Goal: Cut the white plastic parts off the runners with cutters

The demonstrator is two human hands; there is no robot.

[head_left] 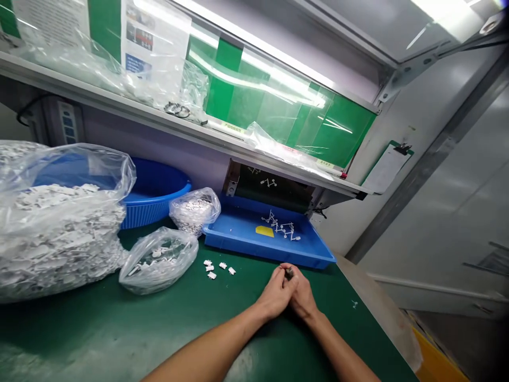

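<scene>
My left hand (275,293) and my right hand (303,295) meet above the green table, in front of the blue tray (238,242). Both are closed, with fingers pressed together around a small dark thing (289,274). Most of it is hidden, so I cannot make out its kind. Inside the tray lie white branching plastic pieces (284,228) and a yellow piece (264,231). Several small white plastic parts (222,265) are scattered on the table to the left of my hands.
Clear bags of white parts stand at the left: a large one (59,249), an open small one (159,265) and another (194,212). Behind them is a blue tub (155,204). A dark conveyor belt (274,188) ends above the tray, under a shelf (191,124).
</scene>
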